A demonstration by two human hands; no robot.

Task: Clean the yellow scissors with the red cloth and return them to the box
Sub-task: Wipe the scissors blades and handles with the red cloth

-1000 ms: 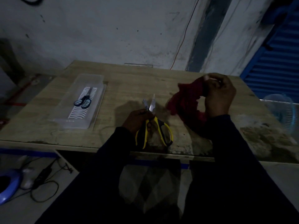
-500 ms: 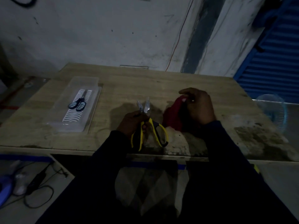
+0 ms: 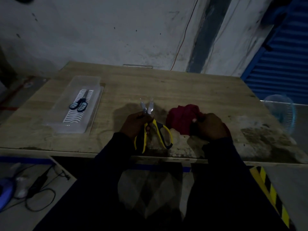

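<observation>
Gripping the scissors [image 3: 152,125] near the pivot, my left hand [image 3: 135,125] points their parted blades away; my right hand [image 3: 210,125] clutches the cloth [image 3: 182,119] just beside.

Count at my station: two scissors, one cloth, one box.

I counted two hands, the left [image 3: 135,125] and the right [image 3: 210,125]; two pairs of scissors, one yellow [image 3: 154,130] and one blue [image 3: 80,104]; one red cloth [image 3: 181,120]; one clear box [image 3: 66,117]; one table [image 3: 183,90]; and one fan [image 3: 283,112] at the right edge.
</observation>
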